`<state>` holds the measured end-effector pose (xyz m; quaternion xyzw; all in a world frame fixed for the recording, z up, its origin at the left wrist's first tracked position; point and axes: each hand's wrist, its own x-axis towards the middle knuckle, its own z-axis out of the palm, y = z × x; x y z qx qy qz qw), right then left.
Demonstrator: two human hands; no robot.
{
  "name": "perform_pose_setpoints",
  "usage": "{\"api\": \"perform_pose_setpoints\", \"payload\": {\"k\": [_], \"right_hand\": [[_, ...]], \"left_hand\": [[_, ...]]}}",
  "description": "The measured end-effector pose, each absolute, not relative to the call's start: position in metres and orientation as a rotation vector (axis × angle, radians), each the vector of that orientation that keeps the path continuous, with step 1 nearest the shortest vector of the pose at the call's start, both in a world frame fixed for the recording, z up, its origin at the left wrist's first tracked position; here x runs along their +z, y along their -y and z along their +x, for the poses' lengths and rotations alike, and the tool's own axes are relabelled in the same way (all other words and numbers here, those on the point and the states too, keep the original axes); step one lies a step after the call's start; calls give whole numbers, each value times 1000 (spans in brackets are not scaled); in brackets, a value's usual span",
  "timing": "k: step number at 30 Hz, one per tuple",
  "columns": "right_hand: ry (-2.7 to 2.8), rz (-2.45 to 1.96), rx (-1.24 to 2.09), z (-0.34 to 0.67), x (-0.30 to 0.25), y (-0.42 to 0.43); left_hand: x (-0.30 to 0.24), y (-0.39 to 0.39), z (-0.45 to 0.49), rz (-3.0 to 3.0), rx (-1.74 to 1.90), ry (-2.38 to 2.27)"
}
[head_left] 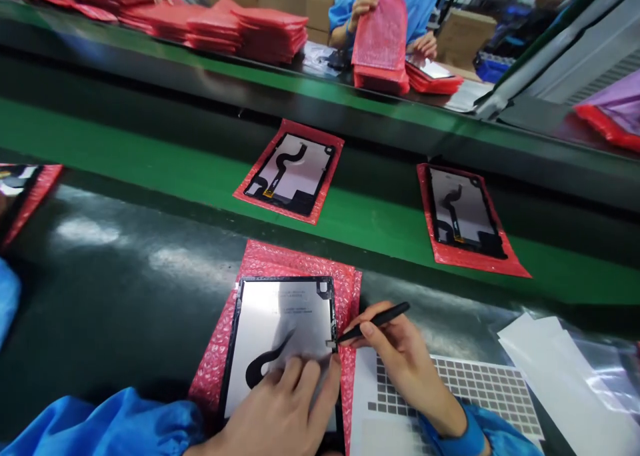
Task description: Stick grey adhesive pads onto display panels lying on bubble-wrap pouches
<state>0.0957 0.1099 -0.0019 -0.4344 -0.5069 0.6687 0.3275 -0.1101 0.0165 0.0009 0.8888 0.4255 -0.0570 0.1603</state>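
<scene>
A tablet screen panel [280, 323] lies back side up on a stack of red bubble-wrap bags [295, 259] in front of me. My left hand [280, 406] rests flat on the panel's lower part, fingers spread, beside the black flex cable [265, 366]. My right hand [400, 363] pinches black tweezers [373, 323]. Their tip touches a small grey sticker at the panel's right edge [331, 343]. Under my right wrist lies a sheet of small grey square stickers [465, 386].
Two more panels on red bags [293, 173] [465, 219] ride the green conveyor belt. A third [20, 189] sits at the left edge. Across the belt a person in blue [380, 16] holds a red bag beside stacks of red bags [235, 26]. White backing sheets [565, 369] lie at right.
</scene>
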Motion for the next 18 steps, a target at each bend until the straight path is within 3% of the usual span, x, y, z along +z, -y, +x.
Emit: {"api": "perform_pose_setpoints", "payload": {"k": [18], "right_hand": [[1394,-1181,1742,96,-2,-109]], "left_hand": [[-1,-12,-115,2658,-50,-1288]]}}
